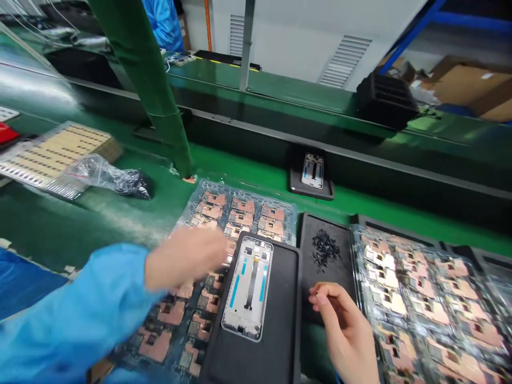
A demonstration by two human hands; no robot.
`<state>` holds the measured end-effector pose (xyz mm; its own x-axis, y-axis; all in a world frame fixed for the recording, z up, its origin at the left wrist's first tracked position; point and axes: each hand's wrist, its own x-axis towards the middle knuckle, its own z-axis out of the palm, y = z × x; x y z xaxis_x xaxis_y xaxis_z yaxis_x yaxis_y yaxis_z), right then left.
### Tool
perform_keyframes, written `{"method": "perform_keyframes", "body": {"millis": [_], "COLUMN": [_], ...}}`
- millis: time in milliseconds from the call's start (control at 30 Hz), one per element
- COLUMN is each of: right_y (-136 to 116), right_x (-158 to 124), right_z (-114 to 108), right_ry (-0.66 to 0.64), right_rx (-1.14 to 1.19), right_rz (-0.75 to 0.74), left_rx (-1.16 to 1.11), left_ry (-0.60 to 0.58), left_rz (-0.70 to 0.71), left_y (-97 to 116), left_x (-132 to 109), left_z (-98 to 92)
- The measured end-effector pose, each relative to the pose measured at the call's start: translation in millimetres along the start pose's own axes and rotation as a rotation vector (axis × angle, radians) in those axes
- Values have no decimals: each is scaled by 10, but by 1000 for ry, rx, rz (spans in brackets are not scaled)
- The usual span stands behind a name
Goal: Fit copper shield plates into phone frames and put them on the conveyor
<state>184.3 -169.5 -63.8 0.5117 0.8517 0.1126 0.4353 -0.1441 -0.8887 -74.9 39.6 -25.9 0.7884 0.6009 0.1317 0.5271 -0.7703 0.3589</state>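
Note:
A silver phone frame (247, 288) with blue strips and a dark ribbon cable lies on a black tray (282, 320) in front of me. My left hand (188, 256), smeared by motion, is above the left clear tray of circuit boards (244, 205), left of the phone frame. Thumb and fingertips pressed together, my right hand (348, 325) is to the right of the black tray; anything in the pinch is too small to name. Just beyond it, small black parts (325, 248) lie in a heap on another dark tray (310, 226).
More circuit boards fill a clear tray (428, 288) on the right. A second phone frame (313, 170) rests on a dark tray farther back. A green-wrapped post (156, 85) rises at left, near a plastic bag (108, 173). A person's blue sleeve (164, 24) shows beyond.

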Motion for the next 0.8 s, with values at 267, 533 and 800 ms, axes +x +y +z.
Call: {"method": "perform_keyframes", "body": {"millis": [267,533,800], "right_y": [-214,-561,-683], "right_x": [88,160,125], "right_z": [31,199,414], "right_ry": [-131,-166,-87], "right_rx": [-86,-43,75], "right_rz": [-146,-223,-153], "left_rx": [82,-410,-757], "left_ry": [23,-136,-273], "left_rz": [-90,-37,0], "left_y": [-1091,-142,465], "left_x": [763,487,283], "left_z": [107,-54,86]}}
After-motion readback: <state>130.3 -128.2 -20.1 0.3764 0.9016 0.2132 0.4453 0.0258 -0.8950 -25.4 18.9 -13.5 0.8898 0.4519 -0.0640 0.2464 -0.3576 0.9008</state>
